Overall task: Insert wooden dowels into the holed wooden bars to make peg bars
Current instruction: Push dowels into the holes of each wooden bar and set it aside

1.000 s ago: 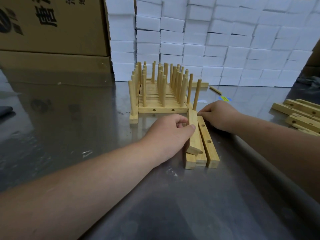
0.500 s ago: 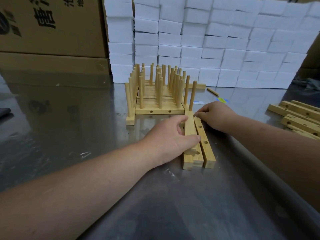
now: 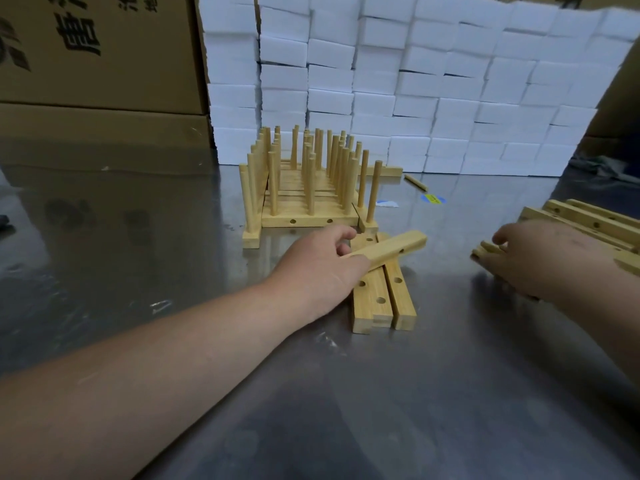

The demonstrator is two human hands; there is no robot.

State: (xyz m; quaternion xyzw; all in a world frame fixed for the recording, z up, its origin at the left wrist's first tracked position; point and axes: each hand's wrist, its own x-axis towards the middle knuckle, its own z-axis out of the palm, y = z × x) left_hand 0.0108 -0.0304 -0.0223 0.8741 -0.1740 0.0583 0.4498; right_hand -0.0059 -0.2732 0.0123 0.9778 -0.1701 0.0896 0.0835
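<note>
1. My left grip is clamped on the near end of a lifted bar, thumb above and fingers below. The bar's other end points right, raised off the bench.
2. The lifted bar slants across the flat bars, which lie side by side on the bench with their holes facing up.
3. Just beyond the flat bars stand the finished peg bars, packed close together with their dowels upright.
4. My right grip is well apart to the right, at the near-left end of a pile of holed bars. Its fingertips sit over the ends of some wooden pieces, but it is blurred, so I cannot tell whether it holds them or only touches them.
5. A loose dowel lies far right of the peg bars, with a yellow sticker near it.
6. White foam blocks are stacked along the far edge, with cardboard boxes at the far left.
</note>
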